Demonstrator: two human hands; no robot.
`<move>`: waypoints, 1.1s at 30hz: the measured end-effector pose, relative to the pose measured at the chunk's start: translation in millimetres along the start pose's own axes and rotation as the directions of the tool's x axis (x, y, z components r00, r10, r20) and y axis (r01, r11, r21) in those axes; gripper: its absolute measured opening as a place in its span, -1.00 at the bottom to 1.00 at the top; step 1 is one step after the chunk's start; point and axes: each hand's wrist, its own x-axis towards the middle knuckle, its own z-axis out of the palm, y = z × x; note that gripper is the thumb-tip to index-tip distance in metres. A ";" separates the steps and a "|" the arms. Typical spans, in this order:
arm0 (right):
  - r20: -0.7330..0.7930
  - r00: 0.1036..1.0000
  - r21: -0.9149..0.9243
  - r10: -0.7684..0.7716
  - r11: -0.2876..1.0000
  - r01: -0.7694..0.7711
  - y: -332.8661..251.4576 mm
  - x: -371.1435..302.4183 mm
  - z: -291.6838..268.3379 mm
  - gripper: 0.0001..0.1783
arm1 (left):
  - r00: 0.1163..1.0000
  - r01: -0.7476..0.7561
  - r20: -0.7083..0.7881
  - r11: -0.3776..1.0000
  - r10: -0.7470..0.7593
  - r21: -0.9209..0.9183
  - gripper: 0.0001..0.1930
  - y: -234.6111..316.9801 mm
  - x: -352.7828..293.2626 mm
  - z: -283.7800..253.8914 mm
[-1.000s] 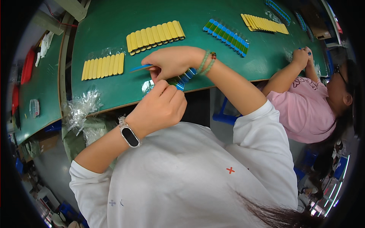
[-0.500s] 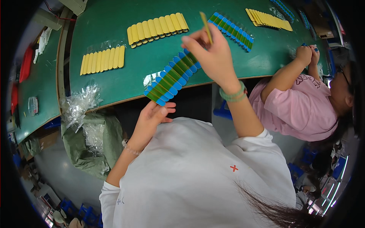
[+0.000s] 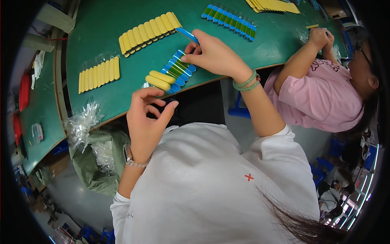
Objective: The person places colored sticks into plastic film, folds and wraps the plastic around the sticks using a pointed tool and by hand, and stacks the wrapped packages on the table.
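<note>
A slanted row of flat, round-ended blue and green sticks (image 3: 177, 69), like small nail files, lies near the table's front edge. Two yellow-faced sticks (image 3: 159, 81) rest across its near left end. Beside them is my left hand (image 3: 147, 116), its thumb and fingers apart and nothing visible between them. My right hand (image 3: 213, 53) is over the row's far end, closed on a single blue-edged stick (image 3: 188, 35) that points up and left. Its thumb tip is at the row, but whether it touches is unclear.
On the green table (image 3: 97, 28) lie yellow rows (image 3: 150, 31), (image 3: 99, 75), and another blue-green row (image 3: 229, 22). Clear plastic scraps (image 3: 85, 124) spill over a green sack (image 3: 95, 171) at the left edge. A person in pink (image 3: 317, 91) works at the right.
Two yellow-faced sticks now lie on the row's near end. My left hand has moved back from under that end and spread. My right hand has shifted left, its stick now tilted left.
</note>
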 end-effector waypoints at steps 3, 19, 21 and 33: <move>-0.042 0.991 -0.079 -0.126 0.989 0.123 1.5 -0.3 4.8 -0.58 | 0.814 -0.442 0.073 0.534 0.576 0.720 -0.46 0.1 13.5 4.5; -0.069 0.997 -0.245 -0.046 0.969 0.028 4.8 -13.6 -2.5 -0.66 | 0.736 -0.655 0.610 0.079 0.294 0.752 -0.83 26.3 77.0 37.0; -0.062 0.994 -0.320 -0.093 0.945 0.069 8.2 -13.1 -2.1 -0.65 | 0.716 -0.667 0.633 0.019 0.294 0.745 -0.85 26.0 74.9 38.9; -0.065 0.983 0.122 0.170 0.979 -0.161 3.0 -18.3 -2.0 -0.64 | 0.721 -0.650 0.581 0.079 0.377 0.756 -0.81 12.4 72.2 33.9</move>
